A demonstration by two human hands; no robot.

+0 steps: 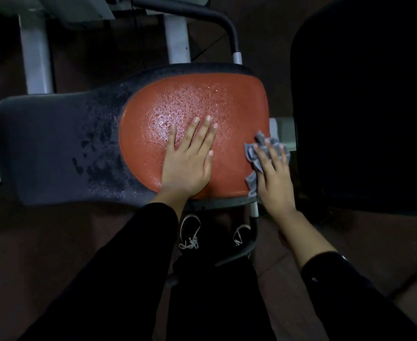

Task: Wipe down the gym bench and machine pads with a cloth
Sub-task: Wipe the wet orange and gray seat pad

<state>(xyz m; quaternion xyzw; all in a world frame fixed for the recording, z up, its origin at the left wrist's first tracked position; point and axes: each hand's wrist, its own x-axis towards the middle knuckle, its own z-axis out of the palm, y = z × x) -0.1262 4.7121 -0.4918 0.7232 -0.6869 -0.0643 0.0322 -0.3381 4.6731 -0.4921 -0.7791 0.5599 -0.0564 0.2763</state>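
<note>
A gym seat pad [153,94] lies across the middle of the view, its right part orange and its left part dark grey. Fine droplets cover the orange part and the near grey area. My left hand [189,161] lies flat on the orange surface with straight fingers. My right hand [274,175] presses a small grey cloth [254,153] against the pad's right edge, fingers stretched over it. Part of the cloth hangs down the side.
A large black back pad [365,107] stands at the right. Grey metal frame posts [36,60] and a curved black handle [217,18] rise behind the seat. My shoes [190,232] stand on the dark floor under the seat's near edge.
</note>
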